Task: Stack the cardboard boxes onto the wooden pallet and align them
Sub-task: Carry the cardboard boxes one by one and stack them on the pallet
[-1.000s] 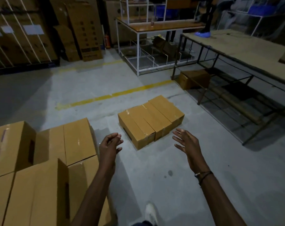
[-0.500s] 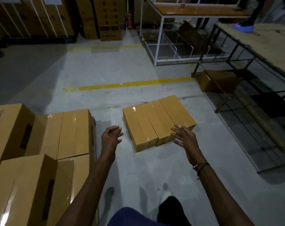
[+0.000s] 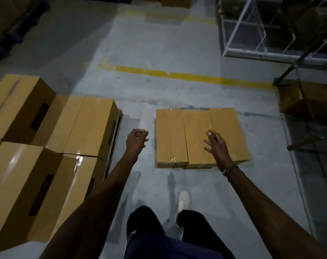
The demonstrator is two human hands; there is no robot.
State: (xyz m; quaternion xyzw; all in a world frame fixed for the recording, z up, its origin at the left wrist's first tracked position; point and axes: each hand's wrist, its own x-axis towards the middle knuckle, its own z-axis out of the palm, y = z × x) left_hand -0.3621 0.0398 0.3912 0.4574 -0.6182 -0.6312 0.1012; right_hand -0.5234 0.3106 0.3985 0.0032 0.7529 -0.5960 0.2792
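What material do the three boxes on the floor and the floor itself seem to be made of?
The three boxes on the floor look like plain brown cardboard, matt, with glossy clear tape along the seams that catches the light. The floor looks like smooth grey concrete, perhaps coated, scuffed, with a worn yellow painted line.

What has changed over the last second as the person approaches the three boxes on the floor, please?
The person stepped closer; the right hand now hovers over the three floor boxes, the left hand beside them. Nothing is gripped. The boxes and the stack stayed put.
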